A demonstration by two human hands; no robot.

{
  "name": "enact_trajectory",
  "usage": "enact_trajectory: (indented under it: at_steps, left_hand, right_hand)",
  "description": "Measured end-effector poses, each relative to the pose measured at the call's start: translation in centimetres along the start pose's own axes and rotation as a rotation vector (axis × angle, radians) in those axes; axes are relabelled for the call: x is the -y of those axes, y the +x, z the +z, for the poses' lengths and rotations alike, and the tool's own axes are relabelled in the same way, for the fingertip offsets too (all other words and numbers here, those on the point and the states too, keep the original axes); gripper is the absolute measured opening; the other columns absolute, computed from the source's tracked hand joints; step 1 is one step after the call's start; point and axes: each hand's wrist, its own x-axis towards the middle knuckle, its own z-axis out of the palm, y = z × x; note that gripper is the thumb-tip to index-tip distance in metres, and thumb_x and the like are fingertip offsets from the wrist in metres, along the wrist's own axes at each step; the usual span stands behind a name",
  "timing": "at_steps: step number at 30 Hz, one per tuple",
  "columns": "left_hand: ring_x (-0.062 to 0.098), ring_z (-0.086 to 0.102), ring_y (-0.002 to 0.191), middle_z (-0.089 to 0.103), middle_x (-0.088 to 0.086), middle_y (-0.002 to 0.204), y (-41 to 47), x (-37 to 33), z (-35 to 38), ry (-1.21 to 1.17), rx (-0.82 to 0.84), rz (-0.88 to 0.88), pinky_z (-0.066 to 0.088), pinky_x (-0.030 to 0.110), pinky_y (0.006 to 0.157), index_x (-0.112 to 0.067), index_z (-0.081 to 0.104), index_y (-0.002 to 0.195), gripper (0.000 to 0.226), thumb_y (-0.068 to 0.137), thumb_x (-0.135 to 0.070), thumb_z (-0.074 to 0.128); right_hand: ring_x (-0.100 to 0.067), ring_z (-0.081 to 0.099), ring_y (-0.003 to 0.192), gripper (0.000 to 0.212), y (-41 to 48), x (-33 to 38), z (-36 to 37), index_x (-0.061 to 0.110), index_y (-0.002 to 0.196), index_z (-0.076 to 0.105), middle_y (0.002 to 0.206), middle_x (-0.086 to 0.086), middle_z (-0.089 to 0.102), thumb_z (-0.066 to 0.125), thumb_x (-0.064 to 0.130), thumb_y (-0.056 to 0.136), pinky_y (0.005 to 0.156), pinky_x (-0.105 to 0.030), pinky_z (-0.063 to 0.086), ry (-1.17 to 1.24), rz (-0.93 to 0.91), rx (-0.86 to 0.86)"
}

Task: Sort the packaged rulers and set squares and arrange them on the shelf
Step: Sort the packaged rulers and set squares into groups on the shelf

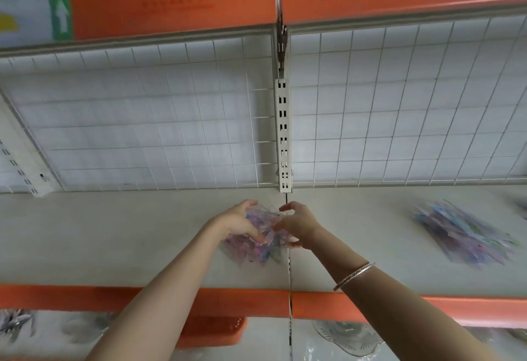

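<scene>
Two grips, left hand [236, 222], right hand [300, 226], on crinkly clear ruler packs [252, 252]

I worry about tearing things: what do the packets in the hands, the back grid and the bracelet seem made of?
Packets: likely thin clear plastic film, glossy and crinkled. Back grid: thin white crossing rods, probably painted wire. Bracelet: silvery, shiny, apparently metal.

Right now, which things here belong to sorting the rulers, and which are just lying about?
For the job: bundle of packets, gripped by the left hand and right hand; blurred pile of packets on the right; shelf.
Lying about: orange basket and clear plastic ware, both lower down.
</scene>
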Motion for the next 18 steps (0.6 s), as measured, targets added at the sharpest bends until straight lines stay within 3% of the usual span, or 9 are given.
enact_trajectory:
  at_steps: [3,7,8,10,13,15,17,18]
  left_hand:
    - [0.025,0.053,0.119,0.043,0.013,0.145,0.1,1.3,-1.4,-0.019,0.015,0.015,0.051,0.041,0.094,-0.028,0.022,0.149,0.124,0.048,-0.005,0.091]
    - [0.025,0.062,0.085,0.057,0.019,0.125,0.0,2.7,-2.3,-0.086,0.006,0.037,0.052,0.027,0.059,-0.02,0.021,0.15,0.11,0.063,0.009,0.082]
    - [0.025,0.062,0.088,0.056,0.018,0.127,-0.1,2.8,-2.4,-0.109,-0.002,0.036,0.053,0.028,0.06,-0.021,0.02,0.15,0.115,0.059,0.005,0.085]
    - [0.025,0.06,0.107,0.051,0.012,0.134,0.4,3.6,-2.7,-0.09,-0.07,0.039,0.056,0.037,0.08,-0.03,0.023,0.149,0.137,0.032,-0.02,0.095]
    - [0.024,0.049,0.123,0.046,0.006,0.137,3.2,5.4,-2.9,-0.005,-0.114,0.076,0.052,0.042,0.093,-0.047,0.028,0.139,0.152,0.001,-0.046,0.092]
    - [0.024,0.043,0.125,0.038,0.006,0.137,0.9,3.9,-2.8,0.079,-0.131,0.094,0.051,0.042,0.094,-0.046,0.034,0.137,0.132,0.021,-0.04,0.095]
    - [0.025,0.038,0.126,0.03,0.005,0.132,0.1,3.0,-2.8,0.125,-0.164,0.086,0.052,0.042,0.092,-0.04,0.042,0.136,0.102,0.049,-0.024,0.092]
    - [0.025,0.04,0.124,0.03,0.004,0.129,-0.1,2.7,-2.9,0.124,-0.167,0.074,0.054,0.041,0.088,-0.039,0.047,0.133,0.093,0.053,-0.022,0.091]
  right_hand:
    - [-0.028,0.056,0.087,0.053,0.2,0.3,2.1,0.013,0.122,0.052,0.111,-0.016,0.055,0.065,-0.008,0.075,0.058,-0.033,0.052,-0.016,-0.021,-0.05]
    - [-0.025,0.055,0.077,0.05,0.3,0.5,4.3,0.014,0.122,0.054,0.097,-0.011,0.055,0.065,-0.001,0.075,0.058,-0.032,0.053,-0.083,-0.073,-0.145]
    - [-0.024,0.054,0.077,0.05,0.2,0.6,4.7,0.014,0.123,0.054,0.097,-0.01,0.054,0.066,0.002,0.076,0.053,-0.027,0.049,-0.122,-0.09,-0.161]
    - [-0.022,0.052,0.081,0.048,0.2,0.7,5.1,0.014,0.126,0.053,0.097,-0.009,0.053,0.064,0.005,0.08,0.047,-0.02,0.038,-0.194,-0.116,-0.184]
    - [-0.018,0.049,0.076,0.049,0.4,0.8,5.4,0.014,0.128,0.053,0.091,-0.005,0.052,0.063,0.007,0.08,0.049,-0.02,0.034,-0.265,-0.124,-0.189]
    - [-0.017,0.053,0.077,0.048,0.6,0.9,5.6,0.016,0.127,0.054,0.093,-0.006,0.055,0.062,0.008,0.08,0.058,-0.022,0.042,-0.295,-0.119,-0.176]
    - [-0.023,0.056,0.101,0.048,1.0,1.1,5.8,0.021,0.125,0.056,0.111,-0.008,0.059,0.063,0.011,0.079,0.082,-0.03,0.049,-0.387,-0.119,-0.183]
    - [-0.025,0.052,0.111,0.048,1.1,1.1,5.8,0.025,0.123,0.057,0.119,-0.007,0.058,0.064,0.014,0.077,0.093,-0.034,0.046,-0.442,-0.113,-0.198]
